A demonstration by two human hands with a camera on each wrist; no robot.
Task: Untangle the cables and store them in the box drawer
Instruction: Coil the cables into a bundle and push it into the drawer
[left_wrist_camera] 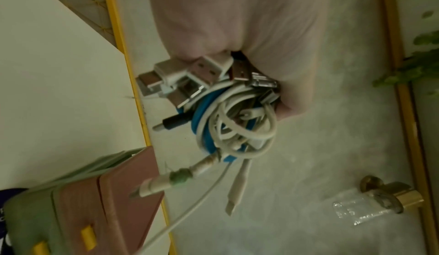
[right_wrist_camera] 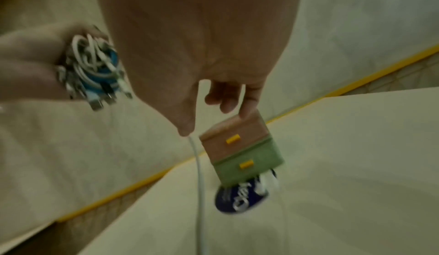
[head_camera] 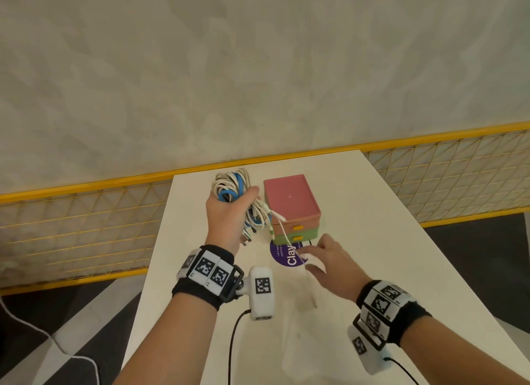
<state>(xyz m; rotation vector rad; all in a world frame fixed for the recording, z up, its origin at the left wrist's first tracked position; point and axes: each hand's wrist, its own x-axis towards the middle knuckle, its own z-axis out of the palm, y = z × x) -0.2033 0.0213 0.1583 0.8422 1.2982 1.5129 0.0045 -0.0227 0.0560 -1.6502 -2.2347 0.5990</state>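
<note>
My left hand point(head_camera: 226, 215) grips a tangled bundle of white and blue cables point(head_camera: 231, 185) in the air, just left of the box. The left wrist view shows the bundle point(left_wrist_camera: 237, 127) with several plugs sticking out of my fist. The box point(head_camera: 289, 198) has a pink upper drawer and a green lower drawer, both closed, each with a yellow handle point(head_camera: 298, 227). One thin white cable point(head_camera: 282, 230) runs from the bundle across the box front to my right hand point(head_camera: 309, 258). In the right wrist view this white cable point(right_wrist_camera: 200, 184) hangs from my thumb tip, apparently pinched; the other fingers are loosely curled.
The box stands on a white table point(head_camera: 372, 241), partly on a round purple sticker point(head_camera: 286, 257). A yellow-framed mesh fence point(head_camera: 86, 227) runs along the table's far end and left side, with a pale wall behind. Black leads trail from my wrist cameras.
</note>
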